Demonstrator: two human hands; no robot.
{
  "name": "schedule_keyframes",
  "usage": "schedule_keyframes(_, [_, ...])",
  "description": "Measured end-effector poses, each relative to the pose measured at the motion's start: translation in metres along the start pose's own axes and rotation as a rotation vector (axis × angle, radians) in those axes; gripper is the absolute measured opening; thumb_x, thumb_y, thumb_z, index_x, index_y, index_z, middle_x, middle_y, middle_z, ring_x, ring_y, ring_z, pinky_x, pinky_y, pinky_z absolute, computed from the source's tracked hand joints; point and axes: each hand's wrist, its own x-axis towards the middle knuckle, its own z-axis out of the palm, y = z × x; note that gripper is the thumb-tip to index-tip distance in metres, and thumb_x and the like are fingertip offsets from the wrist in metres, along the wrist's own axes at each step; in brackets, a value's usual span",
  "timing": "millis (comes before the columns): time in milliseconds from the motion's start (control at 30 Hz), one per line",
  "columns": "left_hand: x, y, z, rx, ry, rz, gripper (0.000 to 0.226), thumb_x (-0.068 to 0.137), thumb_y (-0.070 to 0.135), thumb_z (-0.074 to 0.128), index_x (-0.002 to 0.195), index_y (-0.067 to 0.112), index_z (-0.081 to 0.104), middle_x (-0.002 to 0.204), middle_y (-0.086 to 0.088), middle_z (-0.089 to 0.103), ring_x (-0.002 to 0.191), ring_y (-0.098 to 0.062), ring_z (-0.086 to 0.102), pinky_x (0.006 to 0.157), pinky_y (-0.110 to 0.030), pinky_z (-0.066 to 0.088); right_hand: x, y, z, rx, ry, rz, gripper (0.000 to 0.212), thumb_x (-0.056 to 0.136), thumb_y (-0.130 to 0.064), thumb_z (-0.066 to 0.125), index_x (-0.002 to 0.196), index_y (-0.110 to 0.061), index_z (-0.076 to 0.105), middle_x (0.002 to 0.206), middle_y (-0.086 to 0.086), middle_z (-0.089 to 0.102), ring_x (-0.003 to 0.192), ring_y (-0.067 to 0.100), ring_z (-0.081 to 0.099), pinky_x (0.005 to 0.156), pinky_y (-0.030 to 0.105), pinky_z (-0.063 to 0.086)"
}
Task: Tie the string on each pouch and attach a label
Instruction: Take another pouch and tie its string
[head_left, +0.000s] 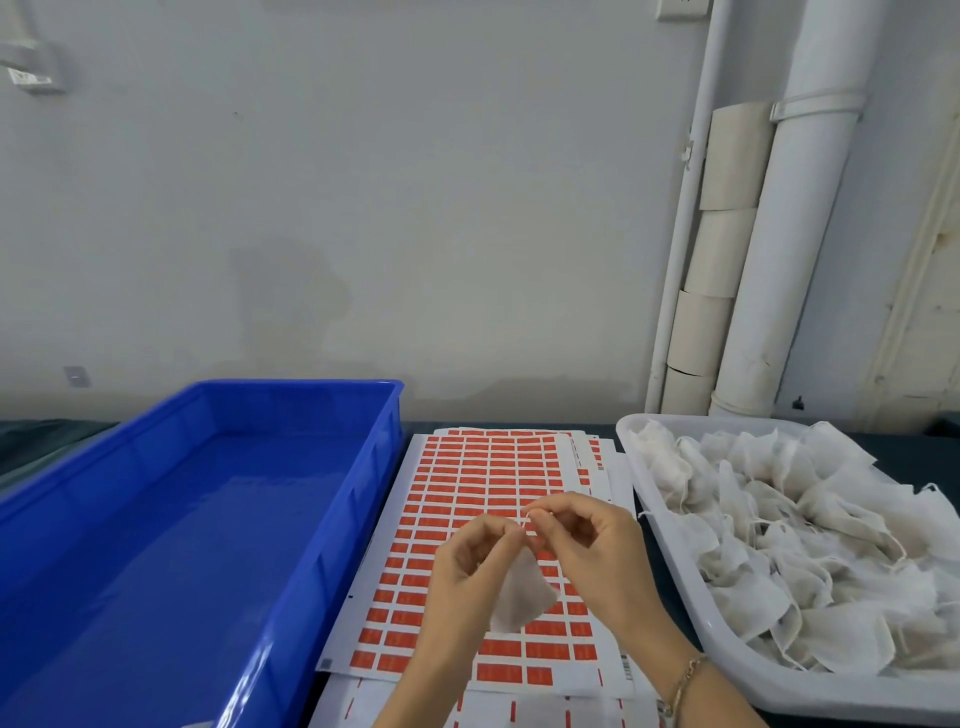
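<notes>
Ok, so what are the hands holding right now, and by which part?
One white pouch, by its top: the left hand pinches its upper end, and the right hand pinches what looks like its string just above. The body hangs free.

On the table (909, 457), a deep plastic crate (311, 387) stands at the left, a stack of label sheets (483, 467) lies in the middle just beside it, and a tray (831, 693) heaped with pouches (779, 519) sits at the right. Above the near part of the sheets, the left hand (467, 566) and right hand (597, 551) hold a single pouch (519, 597) between them. Behind the table is the wall (363, 208), with upright pipes (789, 260) behind the tray and stacked cardboard rolls (717, 249) wedged between them.
</notes>
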Motion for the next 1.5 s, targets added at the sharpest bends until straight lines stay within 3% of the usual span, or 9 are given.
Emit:
schedule_keyframes(233, [-0.003,0.003,-0.002,0.018,-0.08,0.004,0.008,0.089,0.024,0.064,0.085,0.018,0.066,0.082,0.009,0.072,0.085,-0.006,0.067,0.074,-0.021,0.046,0.01,-0.001,-0.004,0.02,0.076,0.05,0.012,0.085,-0.026,0.067,0.085,-0.037,0.063,0.089,-0.02,0.066,0.083,0.006,0.065,0.066,0.008,0.05])
schedule_keyframes(367, [-0.005,0.001,0.0,0.005,-0.106,-0.019,0.01,0.09,0.026,0.063,0.085,0.017,0.065,0.084,0.004,0.072,0.089,-0.019,0.067,0.087,-0.033,0.05,0.018,0.0,-0.003,-0.052,0.142,0.024,0.008,0.086,-0.026,0.067,0.089,-0.033,0.063,0.087,-0.02,0.063,0.081,0.003,0.064,0.064,0.004,0.046])
schedule_keyframes(600, [-0.006,0.0,0.005,0.117,-0.175,-0.236,0.032,0.089,0.047,0.057,0.088,0.015,0.065,0.062,0.01,0.064,0.064,-0.007,0.062,0.061,-0.016,0.048,0.024,0.001,-0.011,-0.015,0.256,0.019,0.006,0.087,-0.027,0.065,0.092,-0.031,0.063,0.09,-0.012,0.068,0.081,0.008,0.067,0.069,0.022,0.057])
schedule_keyframes(800, [-0.003,0.004,-0.006,-0.093,-0.256,-0.237,0.03,0.067,0.047,0.068,0.074,0.019,0.075,0.076,0.004,0.072,0.071,-0.011,0.069,0.062,-0.017,0.052,0.016,0.011,-0.025,-0.119,0.293,0.016,0.006,0.086,-0.023,0.067,0.09,-0.026,0.065,0.087,-0.012,0.068,0.075,0.002,0.064,0.062,0.006,0.047])
schedule_keyframes(933, [0.0,0.007,-0.012,-0.29,-0.301,-0.134,0.026,0.075,0.04,0.068,0.099,0.032,0.074,0.109,0.008,0.071,0.103,-0.01,0.067,0.071,-0.019,0.054,-0.004,0.017,-0.031,-0.247,0.239,0.016,0.007,0.083,-0.02,0.071,0.086,-0.025,0.066,0.084,-0.01,0.069,0.07,0.0,0.062,0.06,0.004,0.047])
schedule_keyframes(1033, [0.002,0.002,-0.006,-0.306,-0.173,-0.069,0.041,0.067,0.044,0.073,0.107,0.032,0.07,0.108,0.009,0.071,0.102,-0.013,0.067,0.072,-0.02,0.055,-0.023,0.017,-0.026,-0.308,0.065,0.038,0.009,0.083,-0.026,0.071,0.091,-0.023,0.069,0.089,-0.012,0.07,0.071,0.002,0.064,0.073,0.014,0.054])
schedule_keyframes(1300, [0.0,-0.009,0.009,0.45,0.055,0.407,0.04,0.082,0.022,0.072,0.094,0.05,0.046,0.085,0.037,0.051,0.079,0.011,0.059,0.065,0.003,0.042,-0.032,-0.016,-0.021,-0.224,-0.005,-0.111,0.017,0.082,-0.023,0.072,0.078,-0.037,0.063,0.075,-0.021,0.065,0.085,-0.005,0.061,0.07,0.005,0.048])
schedule_keyframes(1400, [0.004,-0.012,0.01,0.353,0.008,0.469,0.011,0.085,0.025,0.065,0.095,0.03,0.068,0.081,0.018,0.068,0.08,-0.012,0.068,0.072,-0.015,0.055,-0.027,-0.026,-0.016,-0.157,-0.032,-0.157,0.017,0.081,-0.028,0.071,0.079,-0.043,0.063,0.078,-0.024,0.066,0.088,-0.003,0.062,0.071,0.007,0.049])
schedule_keyframes(1500, [0.004,-0.004,0.012,0.056,-0.013,0.369,0.017,0.083,0.034,0.057,0.082,0.03,0.073,0.076,0.007,0.072,0.077,-0.015,0.069,0.062,-0.018,0.055,-0.026,-0.029,-0.013,-0.058,0.004,-0.144,0.004,0.08,-0.041,0.062,0.079,-0.044,0.065,0.078,-0.026,0.067,0.089,0.0,0.063,0.071,0.008,0.05])
